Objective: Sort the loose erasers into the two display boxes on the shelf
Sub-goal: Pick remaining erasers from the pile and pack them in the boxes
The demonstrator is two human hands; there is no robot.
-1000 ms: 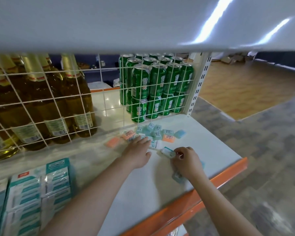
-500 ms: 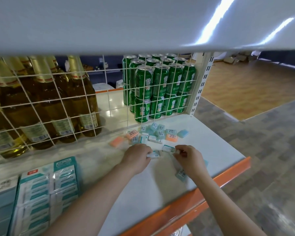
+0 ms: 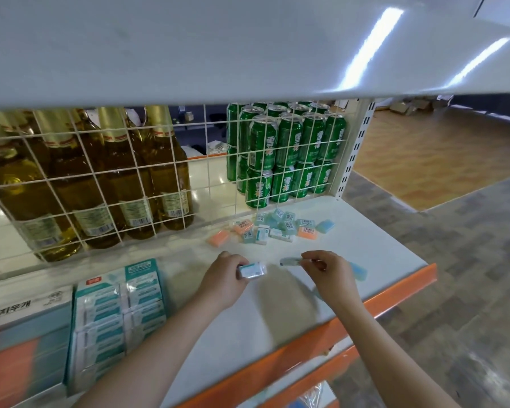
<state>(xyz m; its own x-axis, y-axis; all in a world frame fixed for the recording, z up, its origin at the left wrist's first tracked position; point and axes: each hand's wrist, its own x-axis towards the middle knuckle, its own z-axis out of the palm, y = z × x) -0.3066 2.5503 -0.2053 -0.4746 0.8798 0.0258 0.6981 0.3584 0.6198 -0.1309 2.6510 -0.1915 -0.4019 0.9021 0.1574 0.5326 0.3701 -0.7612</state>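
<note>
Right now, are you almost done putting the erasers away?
Not yet. Done: the teal display box already looks packed with white-and-teal erasers. In hand: the left hand grips a white eraser, and the right hand pinches another. Left: a loose pile of orange, blue and white erasers near the cans, plus a blue one beside the right hand.

Both my forearms reach in from the bottom edge, bare, angled up and toward each other. My left hand point(image 3: 224, 279) is knuckles-up, fingers curled round a small wrapped eraser point(image 3: 252, 270) that sticks out to the right. My right hand point(image 3: 329, 273) sits just beside it, apart, wrist bent, thumb and fingertips pinching the end of a second eraser point(image 3: 290, 262) pointing left. The two hands are level, not touching.
</note>
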